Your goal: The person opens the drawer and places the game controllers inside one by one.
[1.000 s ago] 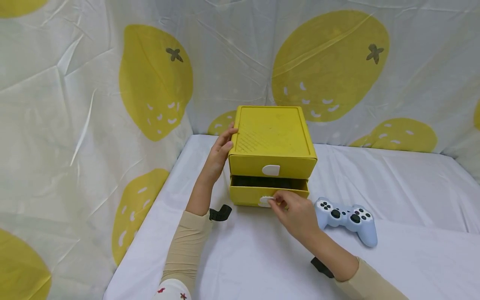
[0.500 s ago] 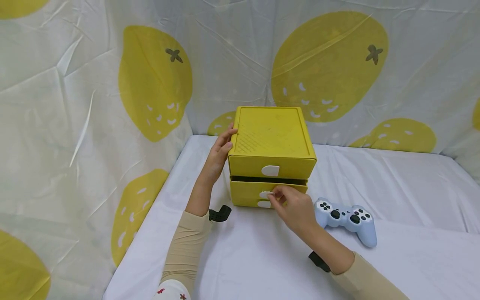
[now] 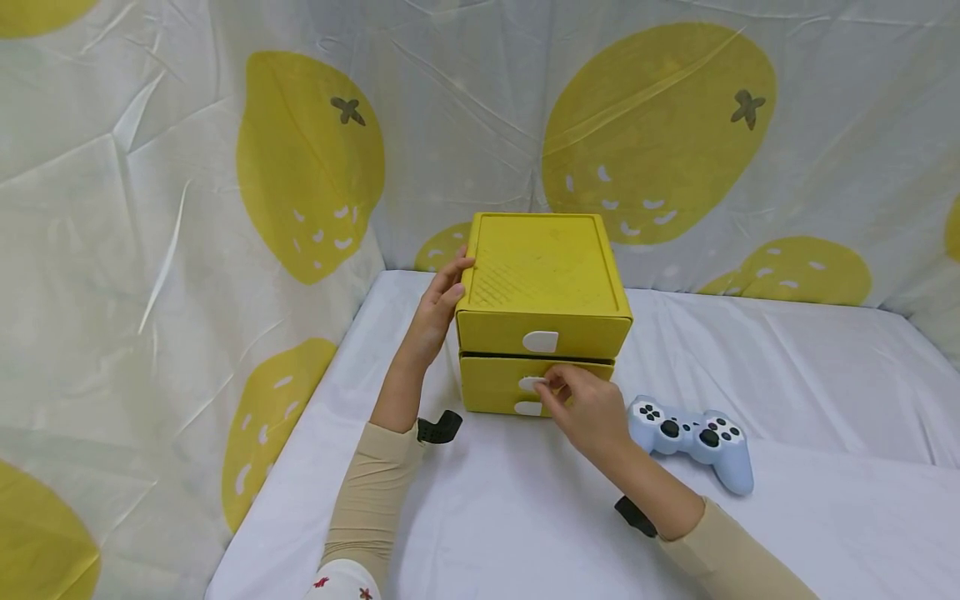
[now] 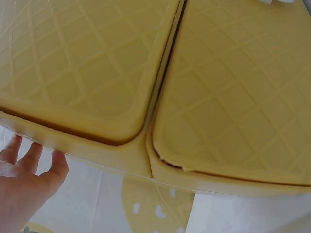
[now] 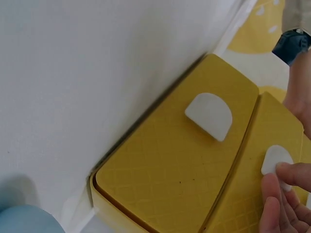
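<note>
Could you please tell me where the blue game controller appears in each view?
Head: controller, right of centre, in the lower half.
Left wrist: not in this picture.
Right wrist: bottom left corner, a cropped, rounded blue part, apparently the controller.
Shared landmark: the yellow drawer box, in all three views.

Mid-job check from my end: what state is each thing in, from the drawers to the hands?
Yellow three-drawer box: upright
Top drawer: shut
Middle drawer: shut or nearly so; thin dark gap along its top edge
Bottom drawer: shut
Light blue game controller: lying buttons up; power unclear
Left hand: resting against the box's side
Right hand: pinching the middle drawer's white tab
</note>
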{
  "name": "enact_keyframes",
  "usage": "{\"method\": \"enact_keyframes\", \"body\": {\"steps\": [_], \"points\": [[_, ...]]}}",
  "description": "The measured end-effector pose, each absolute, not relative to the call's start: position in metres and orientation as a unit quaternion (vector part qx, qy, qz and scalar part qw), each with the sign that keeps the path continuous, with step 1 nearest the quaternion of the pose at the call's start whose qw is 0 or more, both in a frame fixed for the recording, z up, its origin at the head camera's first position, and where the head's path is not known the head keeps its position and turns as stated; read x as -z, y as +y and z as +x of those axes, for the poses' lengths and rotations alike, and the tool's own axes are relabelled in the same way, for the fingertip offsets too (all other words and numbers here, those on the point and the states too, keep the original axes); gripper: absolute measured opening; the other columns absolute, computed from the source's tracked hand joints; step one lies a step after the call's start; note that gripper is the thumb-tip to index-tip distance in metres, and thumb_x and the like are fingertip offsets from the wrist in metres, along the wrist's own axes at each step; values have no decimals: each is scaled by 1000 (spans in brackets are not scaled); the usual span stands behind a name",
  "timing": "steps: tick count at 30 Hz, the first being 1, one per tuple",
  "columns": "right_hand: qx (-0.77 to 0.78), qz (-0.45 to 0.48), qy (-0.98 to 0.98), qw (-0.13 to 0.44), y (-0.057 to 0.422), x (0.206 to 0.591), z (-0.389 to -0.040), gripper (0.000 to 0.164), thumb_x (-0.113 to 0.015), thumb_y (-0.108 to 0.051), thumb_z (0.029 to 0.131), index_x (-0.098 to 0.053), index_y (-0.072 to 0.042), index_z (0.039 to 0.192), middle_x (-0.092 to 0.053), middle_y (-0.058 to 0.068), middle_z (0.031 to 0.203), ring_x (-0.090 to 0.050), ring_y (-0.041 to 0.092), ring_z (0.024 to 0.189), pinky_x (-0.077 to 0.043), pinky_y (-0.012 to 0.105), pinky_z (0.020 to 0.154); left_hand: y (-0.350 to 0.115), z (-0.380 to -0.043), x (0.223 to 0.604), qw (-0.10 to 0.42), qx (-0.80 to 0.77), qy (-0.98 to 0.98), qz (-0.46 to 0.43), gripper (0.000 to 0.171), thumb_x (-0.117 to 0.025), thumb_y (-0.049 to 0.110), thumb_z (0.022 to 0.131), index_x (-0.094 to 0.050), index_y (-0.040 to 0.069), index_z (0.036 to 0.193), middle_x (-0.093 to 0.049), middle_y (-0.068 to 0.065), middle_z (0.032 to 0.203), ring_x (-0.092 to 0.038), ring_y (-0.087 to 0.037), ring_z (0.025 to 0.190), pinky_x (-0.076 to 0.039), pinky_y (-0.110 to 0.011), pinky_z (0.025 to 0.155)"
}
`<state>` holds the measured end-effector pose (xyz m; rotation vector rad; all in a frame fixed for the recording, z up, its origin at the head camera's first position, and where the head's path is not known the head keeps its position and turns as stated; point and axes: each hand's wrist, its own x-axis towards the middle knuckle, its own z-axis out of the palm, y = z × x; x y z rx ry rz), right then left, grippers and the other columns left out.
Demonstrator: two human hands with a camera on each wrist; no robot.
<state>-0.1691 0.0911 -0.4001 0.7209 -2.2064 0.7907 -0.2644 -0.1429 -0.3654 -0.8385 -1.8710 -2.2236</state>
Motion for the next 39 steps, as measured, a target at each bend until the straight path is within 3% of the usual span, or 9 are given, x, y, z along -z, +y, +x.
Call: {"method": "enact_keyframes", "body": {"steps": [10,14,18,24,39], "points": [[-302,271,-850,337,91,399,-172,19,-82,-3,73,-64,-4,80,-66,5,69,-61,14,56,-48,25,47,-143,-264,366,63,733,-616,-280,60,-49,34,95,-38,-4,140,-16,-3,162,-13,-13,147,-14,-41,117],[-302,269,-851,335,91,399,-173,20,-82,-3,73,-63,-4,80,-66,6,69,-61,15,56,-48,26,48,-143,-265,366,61,735,-617,-277,56,-50,35,95,-41,1,139,-17,-2,162,-14,-12,146,-14,-41,117],[-300,269,-851,336,91,400,-174,21,-82,-4,73,-63,-3,80,-66,6,69,-61,16,56,-49,27,48,-142,-265,366,60,734,-617,-276,63,-54,44,95,-41,1,139,-17,-1,161,-14,-10,146,-13,-40,117],[-300,272,-848,342,91,400,-175,21,-82,-3,73,-62,-2,80,-66,7,69,-62,17,55,-49,28,47,-142,-265,366,58,737,-613,-277,57,-49,33,95,-39,-1,140,-17,-1,162,-16,-11,146,-16,-37,117],[-320,274,-844,331,92,401,-175,22,-83,-3,73,-64,-2,83,-67,6,70,-62,16,56,-51,27,49,-143,-264,365,54,737,-612,-280,56,-45,27,96,-36,-4,141,-15,-1,162,-16,-12,146,-16,-36,117]]}}
